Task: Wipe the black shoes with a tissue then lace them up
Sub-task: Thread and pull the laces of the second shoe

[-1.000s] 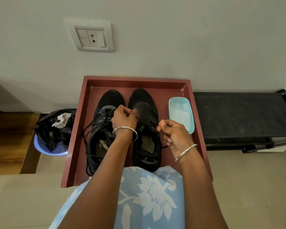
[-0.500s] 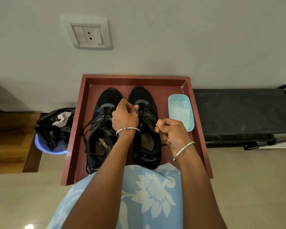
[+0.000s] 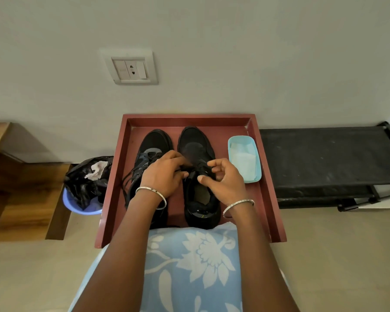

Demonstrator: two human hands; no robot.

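Laces point(image 3: 197, 169) of dull black shoe point(image 3: 196, 140) pinched by left hand point(image 3: 164, 174) and right hand point(image 3: 225, 183)

Head-worn camera, looking down (close in)

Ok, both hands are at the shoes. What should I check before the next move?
1. Left hand and right hand pinch the laces of the right-side shoe: ok.
2. Knot on that shoe finished: cannot tell, the fingers cover it.
3. Left-side shoe tied: not ok, its loose ends trail out sideways.
4. Both shoes sit flat inside the red tray: ok.
5. Blue tissue container apart from the hands, beside the right-side shoe: ok.
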